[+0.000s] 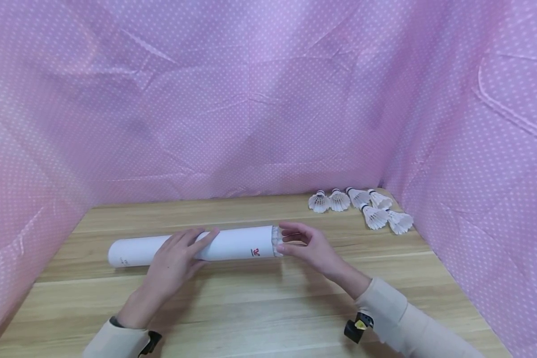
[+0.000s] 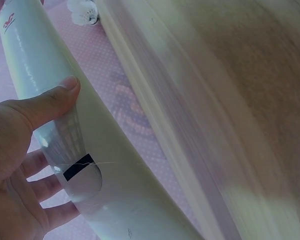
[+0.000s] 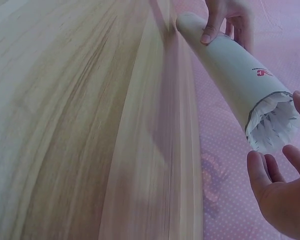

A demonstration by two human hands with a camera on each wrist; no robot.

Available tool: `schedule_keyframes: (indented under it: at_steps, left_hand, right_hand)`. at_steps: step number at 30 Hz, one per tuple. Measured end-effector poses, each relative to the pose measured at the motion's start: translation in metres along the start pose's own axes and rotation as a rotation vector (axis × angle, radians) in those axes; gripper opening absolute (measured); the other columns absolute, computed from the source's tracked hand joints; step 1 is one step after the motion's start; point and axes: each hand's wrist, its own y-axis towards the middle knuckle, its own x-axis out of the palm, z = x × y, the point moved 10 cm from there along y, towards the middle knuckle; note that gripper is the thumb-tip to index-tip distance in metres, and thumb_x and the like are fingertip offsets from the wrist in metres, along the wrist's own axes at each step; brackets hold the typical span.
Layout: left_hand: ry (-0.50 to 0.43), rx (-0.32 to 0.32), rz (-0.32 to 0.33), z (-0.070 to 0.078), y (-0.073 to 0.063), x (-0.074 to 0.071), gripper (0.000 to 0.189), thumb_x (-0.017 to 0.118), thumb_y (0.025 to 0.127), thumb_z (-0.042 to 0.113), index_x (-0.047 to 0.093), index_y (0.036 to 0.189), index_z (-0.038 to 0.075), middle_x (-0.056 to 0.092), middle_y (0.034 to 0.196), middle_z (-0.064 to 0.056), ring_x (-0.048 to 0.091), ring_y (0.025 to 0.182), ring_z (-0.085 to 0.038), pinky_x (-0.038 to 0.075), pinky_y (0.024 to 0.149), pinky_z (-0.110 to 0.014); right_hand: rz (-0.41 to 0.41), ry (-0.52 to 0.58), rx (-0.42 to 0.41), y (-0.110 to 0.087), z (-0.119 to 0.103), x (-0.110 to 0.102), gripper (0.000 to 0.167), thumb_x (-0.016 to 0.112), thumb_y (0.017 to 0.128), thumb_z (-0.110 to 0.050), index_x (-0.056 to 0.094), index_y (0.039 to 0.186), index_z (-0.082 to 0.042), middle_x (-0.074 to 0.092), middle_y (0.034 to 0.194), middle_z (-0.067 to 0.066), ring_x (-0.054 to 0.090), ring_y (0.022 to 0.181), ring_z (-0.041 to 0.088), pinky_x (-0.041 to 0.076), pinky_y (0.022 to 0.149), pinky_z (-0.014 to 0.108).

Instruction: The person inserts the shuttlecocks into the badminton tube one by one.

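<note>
A white shuttlecock tube (image 1: 237,242) with a small red logo lies sideways over the table. My left hand (image 1: 172,261) grips it around the middle, thumb on one side and fingers on the other. In the left wrist view a printed shuttlecock picture (image 2: 77,155) shows on the tube wall near the fingers. White feathers of a shuttlecock (image 3: 272,125) stick out of the tube's right end. Around that end my right hand (image 1: 311,251) is held with parted, lightly bent fingers. Its fingertips are right at the feather rim, with the thumb opposite.
Several loose white shuttlecocks (image 1: 373,216) lie in a group at the table's back right corner. The wooden table (image 1: 250,308) is bordered at the back and sides by pink dotted cloth (image 1: 232,109).
</note>
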Motion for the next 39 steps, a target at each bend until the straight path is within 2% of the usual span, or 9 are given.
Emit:
schedule_keyframes:
  at_steps: [21, 28, 39]
  left_hand:
    - [0.0, 0.018, 0.008, 0.0048, 0.0026, -0.0001, 0.087, 0.094, 0.068, 0.013, 0.055, 0.146, 0.023, 0.06, 0.13, -0.016, 0.06, 0.115, -0.041, 0.05, 0.097, -0.06]
    - [0.006, 0.015, 0.002, 0.0054, 0.0036, 0.0006, 0.09, 0.094, 0.068, 0.014, 0.053, 0.147, 0.025, 0.06, 0.13, -0.016, 0.06, 0.115, -0.041, 0.05, 0.098, -0.059]
    - [0.01, 0.009, 0.001, 0.0046, 0.0021, 0.0006, 0.092, 0.094, 0.068, 0.014, 0.052, 0.148, 0.026, 0.06, 0.131, -0.016, 0.06, 0.115, -0.04, 0.05, 0.097, -0.06]
  right_hand:
    - [-0.021, 0.009, -0.035, -0.0002, -0.0009, 0.0026, 0.054, 0.076, 0.088, -0.006, 0.057, 0.138, 0.001, 0.061, 0.126, 0.02, 0.059, 0.116, 0.034, 0.057, 0.091, 0.03]
    - [-0.022, 0.013, -0.021, 0.0007, 0.0006, 0.0034, 0.053, 0.077, 0.087, -0.007, 0.059, 0.137, -0.003, 0.061, 0.127, 0.017, 0.059, 0.117, 0.033, 0.057, 0.091, 0.032]
    - [-0.037, 0.019, -0.014, -0.0004, -0.0011, 0.0048, 0.054, 0.076, 0.088, -0.007, 0.057, 0.138, -0.002, 0.06, 0.128, 0.02, 0.06, 0.116, 0.035, 0.057, 0.092, 0.032]
